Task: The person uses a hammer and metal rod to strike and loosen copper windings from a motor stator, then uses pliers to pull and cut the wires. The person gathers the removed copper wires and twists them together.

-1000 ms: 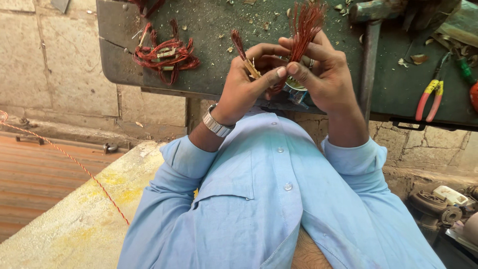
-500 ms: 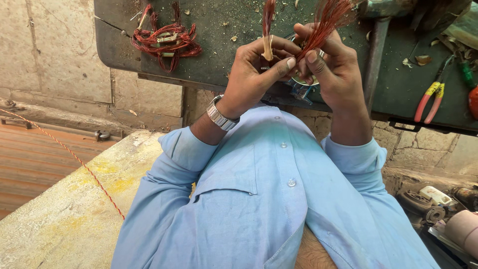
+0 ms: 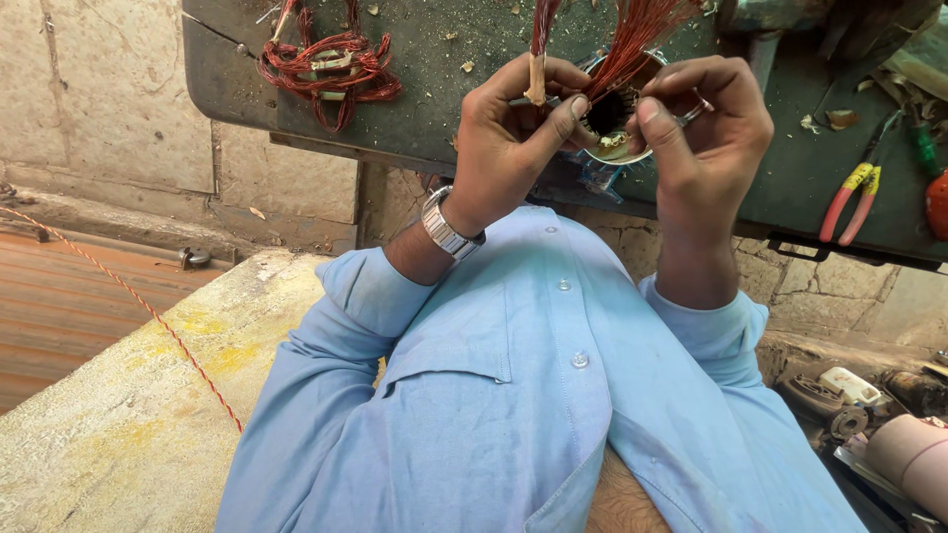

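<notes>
Both hands are raised over the dark green workbench (image 3: 434,109). My left hand (image 3: 513,128), with a metal watch on its wrist, pinches a small bundle of red copper wire (image 3: 539,39) with a pale sleeve. My right hand (image 3: 706,128) grips a round metal motor stator (image 3: 617,123) from which a fan of red copper wire strands (image 3: 642,35) sticks upward. The left thumb also presses against the stator's rim. The two hands are close together, fingertips almost touching.
A tangled pile of red copper coils (image 3: 326,64) lies on the bench at the left. Red-and-yellow-handled pliers (image 3: 851,197) rest on the bench at the right. A red string (image 3: 128,296) runs across the concrete ledge below. Motor parts (image 3: 849,395) lie on the floor at the lower right.
Both hands have lifted the stator and wire a little higher in the view and closer to the camera. The left hand's wire bundle now stands more upright.
</notes>
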